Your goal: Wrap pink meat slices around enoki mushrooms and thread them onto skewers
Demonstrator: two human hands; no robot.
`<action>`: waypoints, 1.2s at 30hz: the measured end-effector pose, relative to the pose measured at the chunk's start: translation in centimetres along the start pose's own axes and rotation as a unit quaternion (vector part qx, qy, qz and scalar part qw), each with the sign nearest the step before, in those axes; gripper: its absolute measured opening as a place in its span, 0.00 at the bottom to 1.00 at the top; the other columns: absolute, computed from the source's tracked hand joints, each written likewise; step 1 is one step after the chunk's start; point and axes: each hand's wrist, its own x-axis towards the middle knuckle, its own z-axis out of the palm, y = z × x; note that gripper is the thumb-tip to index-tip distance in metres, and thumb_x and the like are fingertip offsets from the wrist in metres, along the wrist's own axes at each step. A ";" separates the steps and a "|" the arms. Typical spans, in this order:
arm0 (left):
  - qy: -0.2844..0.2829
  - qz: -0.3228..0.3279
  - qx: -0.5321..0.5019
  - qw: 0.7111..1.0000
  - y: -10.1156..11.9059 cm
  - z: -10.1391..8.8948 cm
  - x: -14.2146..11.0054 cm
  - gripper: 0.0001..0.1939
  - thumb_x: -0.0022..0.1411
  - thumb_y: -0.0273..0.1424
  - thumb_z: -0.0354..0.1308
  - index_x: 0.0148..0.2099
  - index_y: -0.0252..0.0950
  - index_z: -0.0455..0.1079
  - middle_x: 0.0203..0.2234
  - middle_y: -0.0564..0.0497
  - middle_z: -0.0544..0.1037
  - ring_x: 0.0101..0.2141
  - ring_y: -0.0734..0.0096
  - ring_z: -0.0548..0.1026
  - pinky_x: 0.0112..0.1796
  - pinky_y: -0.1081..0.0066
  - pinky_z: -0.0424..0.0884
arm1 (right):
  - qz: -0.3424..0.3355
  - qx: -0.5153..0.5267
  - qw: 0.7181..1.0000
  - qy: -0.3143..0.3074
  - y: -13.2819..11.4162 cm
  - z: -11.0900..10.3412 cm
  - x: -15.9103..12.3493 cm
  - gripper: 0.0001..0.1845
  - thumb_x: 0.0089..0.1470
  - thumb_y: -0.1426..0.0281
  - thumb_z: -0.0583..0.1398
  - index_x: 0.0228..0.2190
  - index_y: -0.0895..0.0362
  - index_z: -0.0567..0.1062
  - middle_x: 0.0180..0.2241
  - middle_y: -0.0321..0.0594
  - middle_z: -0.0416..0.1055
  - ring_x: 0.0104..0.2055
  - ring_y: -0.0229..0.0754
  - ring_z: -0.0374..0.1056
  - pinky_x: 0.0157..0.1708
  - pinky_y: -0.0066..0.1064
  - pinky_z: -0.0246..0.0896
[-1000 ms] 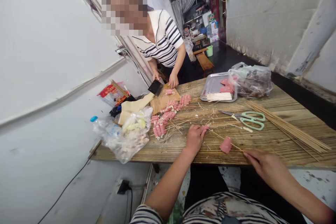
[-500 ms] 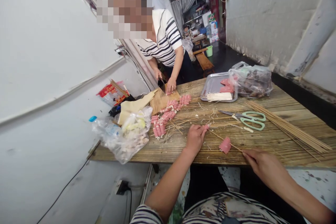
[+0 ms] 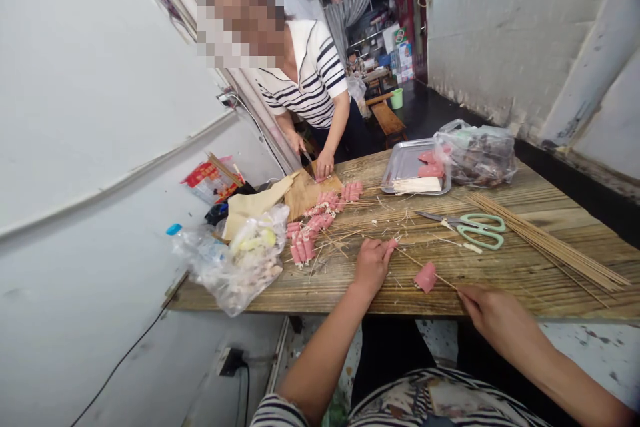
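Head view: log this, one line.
left hand: pinching small pink roll; right hand: gripping thin wooden skewer; green-handled metal scissors: untouched

Skewer [image 3: 445, 281]: thin, pale wood, slanted, on wearer's side of scissors [image 3: 481, 230] | small pink roll [image 3: 394, 243]: at skewer's far end, left of scissors, partly covered, pale strands poking out | larger pink piece [image 3: 425, 277]: curled, partway along skewer, wearer's side of scissors; pierced or not, can't tell
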 end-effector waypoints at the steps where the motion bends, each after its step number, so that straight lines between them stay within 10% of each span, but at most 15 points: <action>1: 0.000 0.000 0.001 1.000 0.0 0.0 0.0 0.15 0.69 0.33 0.50 0.42 0.36 0.77 0.27 0.49 0.77 0.30 0.71 0.71 0.37 0.70 0.67 | 0.002 -0.002 1.000 -0.002 -0.1 0.1 0.1 0.17 0.61 0.72 0.49 0.31 0.54 0.76 0.30 0.38 0.78 0.30 0.42 0.74 0.30 0.30 0.62; 36: -0.005 0.014 0.035 0.999 -0.1 0.1 -0.1 0.12 0.69 0.30 0.50 0.43 0.34 0.76 0.28 0.48 0.78 0.31 0.69 0.72 0.36 0.68 0.68 | 0.063 -0.063 0.986 -0.144 -3.9 -1.0 3.5 0.16 0.61 0.77 0.47 0.31 0.59 0.73 0.33 0.44 0.77 0.37 0.45 0.73 0.33 0.31 0.57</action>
